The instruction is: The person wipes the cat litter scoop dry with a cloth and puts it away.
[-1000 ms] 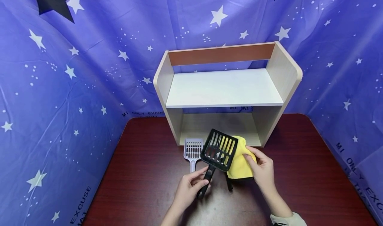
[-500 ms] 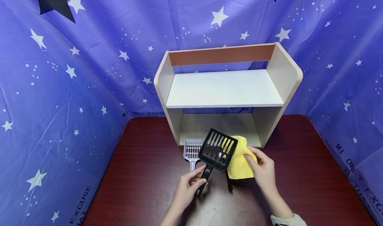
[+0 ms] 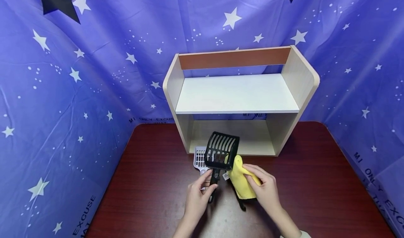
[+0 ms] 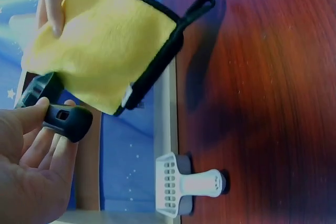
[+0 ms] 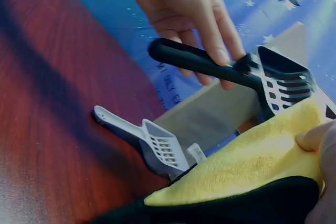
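My left hand [image 3: 196, 197] pinches the black handle of a litter scoop [image 3: 217, 165], raised above the table with its slotted head pointing away from me. Thumb and fingers meet on that handle [image 4: 71, 123] in the left wrist view. A yellow cloth [image 3: 242, 184] with black edging and a hanging loop is pinched in my right hand [image 3: 266, 192]. Its upper part lies against the right side of the scoop's head. From the right wrist, the cloth [image 5: 252, 156] overlaps the lower part of the black head. A pale lavender litter scoop [image 3: 199, 160] lies on the table, partly hidden behind the black one.
A two-level wooden shelf [image 3: 236, 94] with a white middle board stands at the back of the dark red table [image 3: 151, 182]. Blue star-patterned curtains [image 3: 94, 90] surround the table on the back and both sides.
The black scoop has shifted left and turned more upright. My right hand has moved left with the cloth, which went from behind the scoop's head to its right edge.
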A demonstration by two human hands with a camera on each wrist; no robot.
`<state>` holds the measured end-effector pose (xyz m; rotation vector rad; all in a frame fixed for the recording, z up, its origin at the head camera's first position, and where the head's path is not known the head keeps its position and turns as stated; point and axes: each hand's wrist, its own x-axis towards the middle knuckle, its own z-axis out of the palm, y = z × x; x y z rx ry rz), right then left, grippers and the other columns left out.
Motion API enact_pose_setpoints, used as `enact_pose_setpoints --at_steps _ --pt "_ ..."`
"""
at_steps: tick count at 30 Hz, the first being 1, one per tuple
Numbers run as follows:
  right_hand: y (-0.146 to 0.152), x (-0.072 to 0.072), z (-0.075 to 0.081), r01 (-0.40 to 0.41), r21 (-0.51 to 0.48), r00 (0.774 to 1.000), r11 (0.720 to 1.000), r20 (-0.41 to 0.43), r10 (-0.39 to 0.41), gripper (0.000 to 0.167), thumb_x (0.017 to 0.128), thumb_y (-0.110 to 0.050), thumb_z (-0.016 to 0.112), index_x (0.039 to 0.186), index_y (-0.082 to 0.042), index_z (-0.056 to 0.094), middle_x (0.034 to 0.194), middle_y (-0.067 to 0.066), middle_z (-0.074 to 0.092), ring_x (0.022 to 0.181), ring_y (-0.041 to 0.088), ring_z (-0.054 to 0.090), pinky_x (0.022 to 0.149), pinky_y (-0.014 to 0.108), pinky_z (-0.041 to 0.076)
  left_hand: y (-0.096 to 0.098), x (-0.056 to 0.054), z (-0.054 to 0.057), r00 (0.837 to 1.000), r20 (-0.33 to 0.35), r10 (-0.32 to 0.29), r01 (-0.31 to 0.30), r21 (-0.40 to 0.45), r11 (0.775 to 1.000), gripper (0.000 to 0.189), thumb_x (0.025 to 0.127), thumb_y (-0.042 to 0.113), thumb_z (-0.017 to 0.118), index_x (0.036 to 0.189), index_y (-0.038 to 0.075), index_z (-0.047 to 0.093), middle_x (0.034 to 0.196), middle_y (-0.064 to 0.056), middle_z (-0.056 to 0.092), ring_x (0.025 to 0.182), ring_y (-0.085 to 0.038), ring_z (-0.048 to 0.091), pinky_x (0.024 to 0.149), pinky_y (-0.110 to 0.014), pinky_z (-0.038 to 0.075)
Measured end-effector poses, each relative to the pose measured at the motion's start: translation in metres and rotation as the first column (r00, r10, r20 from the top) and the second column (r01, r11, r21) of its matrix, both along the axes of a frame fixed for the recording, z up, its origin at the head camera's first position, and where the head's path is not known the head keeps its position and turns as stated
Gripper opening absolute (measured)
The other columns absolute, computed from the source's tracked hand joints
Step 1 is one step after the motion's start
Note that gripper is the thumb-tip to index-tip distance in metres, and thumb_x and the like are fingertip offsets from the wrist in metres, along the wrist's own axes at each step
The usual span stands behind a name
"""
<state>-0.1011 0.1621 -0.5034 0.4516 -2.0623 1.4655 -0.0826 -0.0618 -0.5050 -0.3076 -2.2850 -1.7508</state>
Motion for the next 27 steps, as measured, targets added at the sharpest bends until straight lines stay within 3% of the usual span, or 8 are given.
enact_pose_setpoints --at_steps 3,10,15,27 --pt "-0.0051 0.0004 0.0000 0.035 0.085 0.999 0.996 -0.043 -0.032 0.040 0.075 0.021 0.072 0.108 0.000 0.075 0.105 0.017 0.073 0.110 -0.010 0.060 0.095 0.004 0.046 0.0041 0.0019 -0.0011 1.000 -0.024 -0.002 0.002 0.008 1.000 0.044 0.082 0.004 0.077 0.126 0.006 0.067 0.101 -0.012 0.077 0.081 -0.019 0.075 0.066 -0.022 0.061" --pt "-0.0103 -0.0001 0.0021 0.170 0.269 0.985 0.948 -0.085 -0.153 0.047 0.072 0.016 0.078 0.110 -0.012 0.077 0.107 -0.002 0.071 0.099 0.006 0.066 0.088 0.000 0.044 0.0099 0.0050 -0.0041 0.998 -0.070 0.006 -0.006 0.004 1.000 0.043 0.080 0.000 0.078 0.122 0.004 0.069 0.098 -0.013 0.077 0.078 -0.023 0.075 0.066 -0.020 0.061" --pt "-0.0106 -0.0019 0.0026 0.214 0.266 0.974 0.940 -0.134 -0.184 0.049 0.068 0.019 0.079 0.108 -0.011 0.078 0.105 -0.001 0.072 0.091 0.017 0.069 0.085 0.001 0.047 0.0110 0.0060 -0.0032 0.997 -0.074 -0.002 0.002 0.008 1.000 0.044 0.079 0.000 0.079 0.122 0.002 0.069 0.097 -0.013 0.077 0.077 -0.022 0.074 0.066 -0.020 0.061" --pt "-0.0074 -0.0026 0.0033 0.244 0.264 0.965 0.933 -0.159 -0.208 0.049 0.066 0.019 0.080 0.105 -0.011 0.078 0.102 -0.001 0.073 0.088 0.017 0.070 0.084 0.002 0.047 0.0057 0.0089 0.0005 0.997 -0.045 -0.060 0.059 -0.027 0.998 0.043 0.081 0.001 0.077 0.123 0.000 0.068 0.098 -0.014 0.077 0.078 -0.024 0.075 0.066 -0.018 0.060"
